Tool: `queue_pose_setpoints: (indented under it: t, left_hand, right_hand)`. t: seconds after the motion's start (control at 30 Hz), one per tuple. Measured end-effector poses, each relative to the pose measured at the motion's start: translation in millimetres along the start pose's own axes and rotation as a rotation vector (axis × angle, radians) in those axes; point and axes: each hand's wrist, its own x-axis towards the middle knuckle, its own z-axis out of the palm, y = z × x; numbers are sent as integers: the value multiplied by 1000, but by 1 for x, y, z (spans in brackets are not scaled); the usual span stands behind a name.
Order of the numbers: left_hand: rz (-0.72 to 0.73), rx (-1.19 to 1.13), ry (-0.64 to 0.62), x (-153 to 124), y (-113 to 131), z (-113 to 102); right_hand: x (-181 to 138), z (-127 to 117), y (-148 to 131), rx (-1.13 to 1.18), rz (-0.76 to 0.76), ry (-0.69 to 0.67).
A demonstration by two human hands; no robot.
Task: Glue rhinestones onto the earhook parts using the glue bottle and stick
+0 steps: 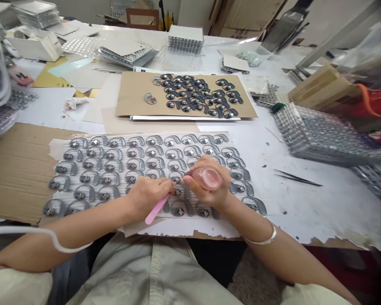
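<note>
Rows of grey hook-shaped pieces (pixel 153 163), each with a shiny round stone-like part, lie on a pale ribbed sheet (pixel 127 144) in front of me. My left hand (pixel 147 192) is closed on pink tweezers (pixel 157 209), their flat end pointing down toward me. Wrapped around a small pinkish squeeze bottle (pixel 208 178) is my right hand (pixel 217 186), with the bottle's base facing up at me. The bottle's nozzle end and the tweezers' tips come close together over one piece (pixel 177 192) near the middle of the sheet. Fingers partly hide both tips.
Behind the sheet, a cardboard panel (pixel 133 91) carries darker hook-shaped pieces (pixel 193 94). Dark tweezers (pixel 297 178) lie at right, near stacked clear trays (pixel 320 131). More cardboard (pixel 15 169) is at left. Stacked trays (pixel 186 40) and a white box (pixel 34 44) stand farther back.
</note>
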Motion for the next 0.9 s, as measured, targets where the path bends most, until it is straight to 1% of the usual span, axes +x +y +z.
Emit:
queue_pose_setpoints:
  t: [0.13,0.4,0.57,0.73,0.9]
  left_hand:
    - [-19,-16,-6,1,0,0]
    - [4,-59,91,-1,-2,1]
    - [-11,-135,78,-1,-4,3]
    - [-32,-190,109,1,-4,1]
    - [-82,-242,85,2,-4,-2]
  right_hand:
    - [1,0,0,21,-2,2]
    - [1,2,-4,63,24,16]
    - [0,2,-3,77,37,15]
    - [-1,4,-3,102,51,26]
    - [-1,5,-4,99,58,40]
